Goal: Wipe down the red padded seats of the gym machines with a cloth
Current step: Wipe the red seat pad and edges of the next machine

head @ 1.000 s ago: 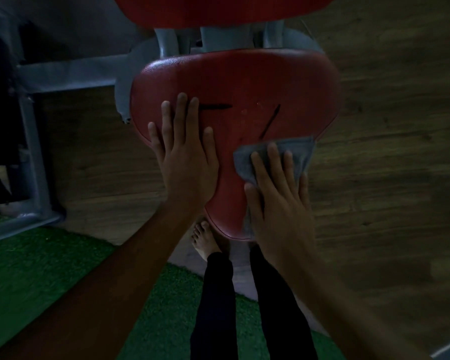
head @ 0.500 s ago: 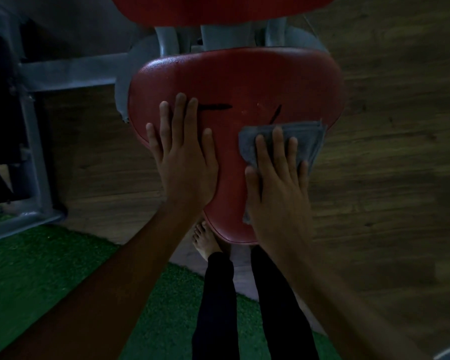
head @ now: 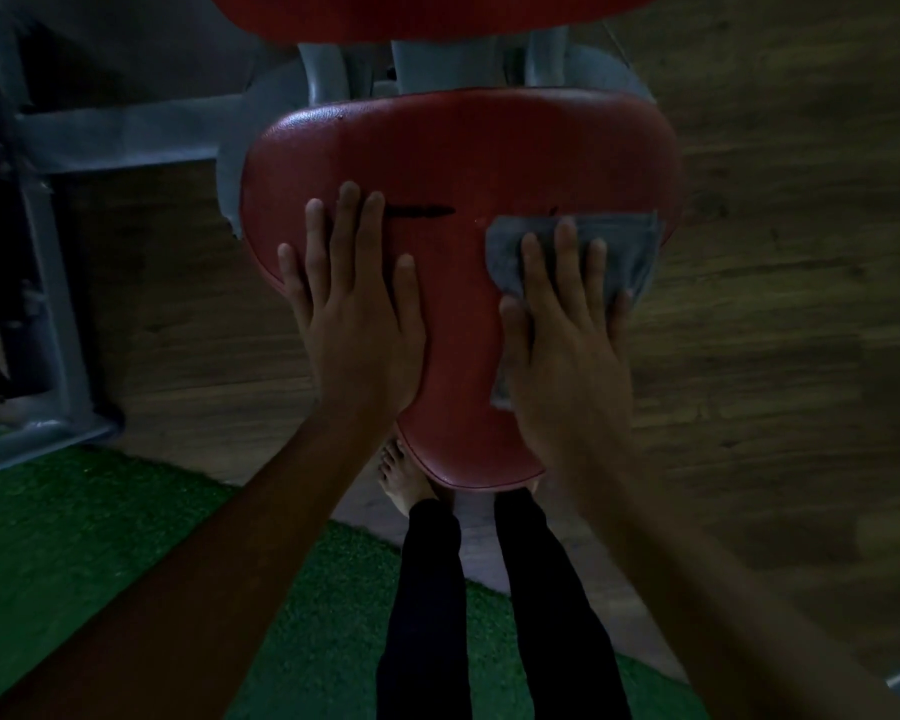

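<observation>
Red padded seat (head: 463, 163) with dark slit (head: 419, 212), left hand (head: 357, 309) flat on its left side, fingers straight, right hand (head: 567, 345) pressing grey cloth (head: 622, 241) flat near right edge, fingers extended.

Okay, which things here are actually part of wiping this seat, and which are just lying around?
Part of the job:
- red seat
- grey cloth
- right hand, pressing the cloth flat
- left hand, resting flat on the seat

Just around:
- grey machine frame
- green turf mat
- wooden floor
</observation>
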Tool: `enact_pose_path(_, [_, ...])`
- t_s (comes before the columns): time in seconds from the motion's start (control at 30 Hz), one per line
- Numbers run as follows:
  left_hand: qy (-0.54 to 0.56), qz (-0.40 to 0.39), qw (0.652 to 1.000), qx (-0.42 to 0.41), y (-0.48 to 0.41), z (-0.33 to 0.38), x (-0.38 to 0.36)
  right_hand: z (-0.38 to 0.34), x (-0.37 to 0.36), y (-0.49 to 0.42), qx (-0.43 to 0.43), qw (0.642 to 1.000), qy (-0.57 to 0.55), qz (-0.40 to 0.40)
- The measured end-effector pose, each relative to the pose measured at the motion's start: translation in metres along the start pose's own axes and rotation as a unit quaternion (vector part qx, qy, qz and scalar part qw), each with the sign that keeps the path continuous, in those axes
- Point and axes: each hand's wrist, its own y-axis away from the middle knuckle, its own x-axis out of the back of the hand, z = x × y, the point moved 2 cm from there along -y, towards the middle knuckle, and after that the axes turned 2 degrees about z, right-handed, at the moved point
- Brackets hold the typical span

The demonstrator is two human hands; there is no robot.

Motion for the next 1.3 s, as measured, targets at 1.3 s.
enact_pose_path(1.3, [0.002,-0.013,1.000,0.015,-0.001,0.001,0.002,0.003,0.008,-0.035,-0.019,1.000,0.016,0.001])
